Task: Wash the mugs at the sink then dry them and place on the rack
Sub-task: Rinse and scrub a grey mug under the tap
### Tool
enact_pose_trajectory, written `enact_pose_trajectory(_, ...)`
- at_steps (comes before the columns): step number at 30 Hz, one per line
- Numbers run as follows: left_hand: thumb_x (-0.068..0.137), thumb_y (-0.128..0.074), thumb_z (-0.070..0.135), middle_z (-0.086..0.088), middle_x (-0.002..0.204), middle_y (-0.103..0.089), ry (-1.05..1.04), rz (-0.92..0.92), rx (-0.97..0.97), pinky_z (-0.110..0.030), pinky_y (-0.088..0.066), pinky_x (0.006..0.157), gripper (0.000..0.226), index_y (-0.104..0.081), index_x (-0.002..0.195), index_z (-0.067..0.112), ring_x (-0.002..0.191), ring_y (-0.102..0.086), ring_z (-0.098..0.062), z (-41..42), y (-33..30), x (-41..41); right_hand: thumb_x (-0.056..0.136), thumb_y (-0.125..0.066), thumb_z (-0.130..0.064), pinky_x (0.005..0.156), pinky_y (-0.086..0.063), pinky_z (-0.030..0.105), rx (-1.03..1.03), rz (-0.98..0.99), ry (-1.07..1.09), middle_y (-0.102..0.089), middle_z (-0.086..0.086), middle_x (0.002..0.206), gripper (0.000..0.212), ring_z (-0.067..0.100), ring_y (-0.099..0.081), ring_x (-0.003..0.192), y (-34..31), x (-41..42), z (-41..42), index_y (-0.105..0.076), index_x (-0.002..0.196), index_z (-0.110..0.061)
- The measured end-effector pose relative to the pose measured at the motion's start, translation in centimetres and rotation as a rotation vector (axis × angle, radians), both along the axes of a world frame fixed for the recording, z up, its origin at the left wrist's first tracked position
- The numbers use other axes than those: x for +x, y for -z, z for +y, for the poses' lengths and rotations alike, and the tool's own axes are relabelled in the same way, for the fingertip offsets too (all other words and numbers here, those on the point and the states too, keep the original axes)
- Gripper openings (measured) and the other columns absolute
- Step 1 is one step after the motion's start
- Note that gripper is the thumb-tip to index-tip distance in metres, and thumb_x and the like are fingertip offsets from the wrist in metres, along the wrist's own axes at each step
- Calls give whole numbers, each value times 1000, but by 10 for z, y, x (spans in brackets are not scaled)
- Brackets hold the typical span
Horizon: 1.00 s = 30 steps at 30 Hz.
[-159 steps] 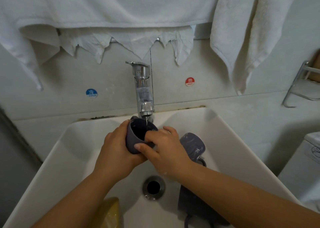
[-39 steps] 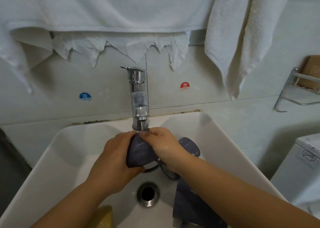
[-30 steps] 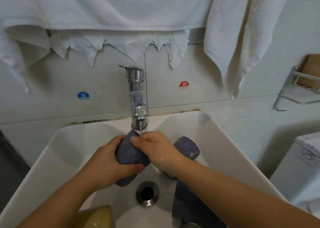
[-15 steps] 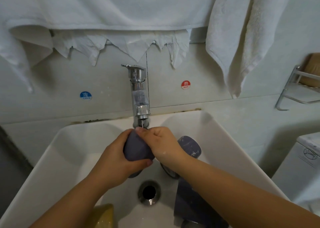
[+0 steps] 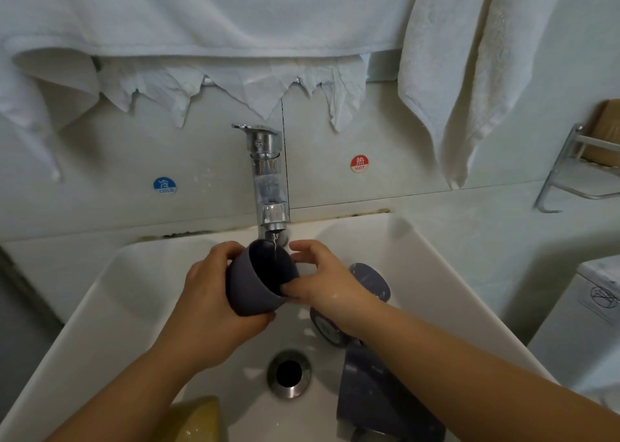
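A dark grey mug (image 5: pixel 251 284) is held under the chrome tap (image 5: pixel 268 186), its mouth turned up towards a thin stream of water. My left hand (image 5: pixel 211 304) grips the mug's body from the left and beneath. My right hand (image 5: pixel 322 280) holds its rim, thumb at the near edge and fingers at the far edge. A second grey mug (image 5: pixel 372 279) lies on its side in the white sink (image 5: pixel 446 294), partly hidden behind my right wrist. A third grey mug (image 5: pixel 372 394) lies near the front right of the basin under my right forearm.
A yellow sponge (image 5: pixel 198 421) sits at the sink's front left, and the drain (image 5: pixel 289 374) is at the centre. White towels (image 5: pixel 469 72) hang above. A metal wall rack (image 5: pixel 583 170) is at the right. Cold (image 5: pixel 164 185) and hot (image 5: pixel 359 163) stickers flank the tap.
The mug was held bottom-up while my right hand rubbed its outside. Now it is turned mouth-up under the stream, and my right hand has shifted to the rim.
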<state>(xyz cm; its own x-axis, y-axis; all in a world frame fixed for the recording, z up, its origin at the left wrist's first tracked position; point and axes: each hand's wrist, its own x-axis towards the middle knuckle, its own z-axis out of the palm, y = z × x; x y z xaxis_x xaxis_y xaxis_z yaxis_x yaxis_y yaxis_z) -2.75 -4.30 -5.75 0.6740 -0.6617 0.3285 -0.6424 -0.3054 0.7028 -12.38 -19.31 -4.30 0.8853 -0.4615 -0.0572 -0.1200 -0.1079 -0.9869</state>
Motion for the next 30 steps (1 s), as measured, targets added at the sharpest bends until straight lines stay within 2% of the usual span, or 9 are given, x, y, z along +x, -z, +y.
enact_pose_trajectory(4, 54, -92, 30, 30, 112, -41, 61, -110, 63, -21, -41, 85, 86, -37, 115, 54, 108, -44, -2, 4, -10, -3, 83, -64, 1, 77, -56, 28, -219, -56, -3, -51, 1, 119, 47, 23, -60, 100, 5, 2, 0, -46, 113, -31)
enact_pose_trajectory(7, 55, -90, 19, 38, 108, -51, 181, -62, 50, -10, -47, 74, 81, -44, 108, 59, 104, -52, 10, 5, -19, -10, 89, -62, -15, 70, -52, 30, -515, -53, 71, -56, 0, 88, 8, 15, -56, 76, -1, 3, -2, -56, 85, -16)
enact_pose_trajectory(11, 57, -89, 8, 39, 109, -55, 278, 83, 65, -7, -49, 74, 81, -49, 112, 52, 103, -55, 13, 6, -22, -13, 96, -52, -34, 64, -38, 32, -921, 50, 39, -47, -2, 73, 30, 17, -46, 72, -4, 3, -7, -50, 71, -16)
enact_pose_trajectory(14, 56, -87, -3, 22, 108, -65, 323, 273, 54, -26, -58, 73, 83, -55, 116, 45, 100, -65, -4, 10, -22, -5, 92, -53, -14, 74, -44, 32, -729, 21, -120, -56, 2, 85, 6, 24, -53, 89, -4, 5, -7, -58, 90, -15)
enact_pose_trajectory(17, 58, -86, -2, 18, 106, -67, 365, 374, 79, -32, -60, 73, 81, -54, 120, 40, 100, -67, -10, 13, -22, 2, 92, -52, -8, 77, -51, 32, -543, 72, -202, -64, 8, 103, 21, 23, -61, 93, -5, 6, -5, -58, 111, -16)
enact_pose_trajectory(19, 55, -86, 11, 22, 107, -65, 354, 378, 103, -35, -59, 81, 81, -51, 122, 41, 102, -65, -7, 12, -21, 0, 96, -52, -16, 67, -55, 32, -467, 78, -131, -68, 11, 91, 12, 25, -66, 78, -5, 6, -3, -62, 100, -12)
enact_pose_trajectory(22, 54, -90, 15, 26, 102, -60, 294, 352, 101, -37, -61, 72, 88, -42, 120, 47, 97, -64, -4, 9, -17, -7, 100, -47, -23, 45, -51, 27, -245, 112, -46, -63, 10, 66, 28, 21, -62, 47, -5, 8, -2, -62, 80, -9)
enact_pose_trajectory(27, 47, -92, 45, 29, 106, -53, 107, 48, 105, -24, -57, 72, 84, -34, 106, 59, 94, -58, 1, 5, -14, -10, 96, -50, -7, 49, -51, 22, -251, 130, -52, -59, 7, 71, 22, 19, -60, 56, -4, 8, -5, -53, 75, -14)
enact_pose_trajectory(30, 50, -91, 41, 33, 104, -58, 154, 31, 88, -18, -55, 71, 79, -41, 109, 56, 95, -59, 7, 6, -14, -8, 93, -57, -14, 48, -46, 20, -404, 144, -62, -57, 6, 66, 22, 13, -56, 52, -6, 7, -9, -52, 73, -11)
